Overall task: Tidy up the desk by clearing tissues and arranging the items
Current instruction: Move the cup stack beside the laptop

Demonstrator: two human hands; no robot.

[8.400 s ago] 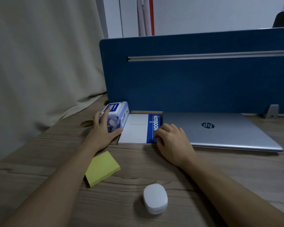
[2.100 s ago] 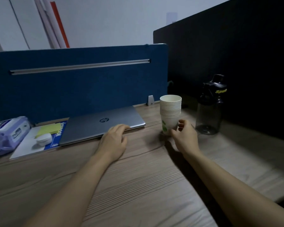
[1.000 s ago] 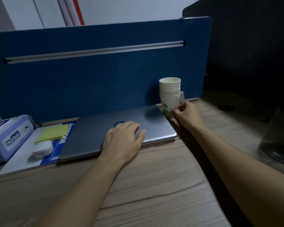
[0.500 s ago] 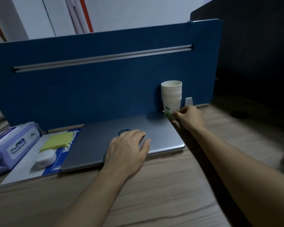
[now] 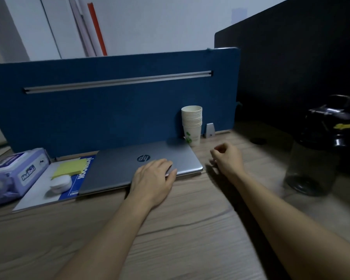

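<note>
1. While your left hand [image 5: 155,174] lies flat, palm down and fingers spread, on the near right part of the closed silver laptop [image 5: 129,168], it grips nothing.
2. Your right hand [image 5: 227,157] hovers over the wood-grain desk [image 5: 190,229] just right of the laptop's corner, fingers loosely curled and empty.
3. You can see the stack of white paper cups with a green print [image 5: 192,125] standing upright at the laptop's far right corner, against the blue fabric divider panel [image 5: 109,110] and apart from your right hand.
4. Beside the cups sits a small grey metal bracket [image 5: 209,130] at the panel's foot.
5. To your right, a dark translucent water bottle with a black lid [image 5: 319,150] stands on the desk.
6. To your left, a blue-and-white notebook [image 5: 49,188] lies beside the laptop, carrying a yellow sticky-note pad [image 5: 70,168] and a small white rounded case [image 5: 59,183].
7. At the far left, a pale purple pack of wipes [image 5: 12,176] rests touching the notebook's edge.
</note>
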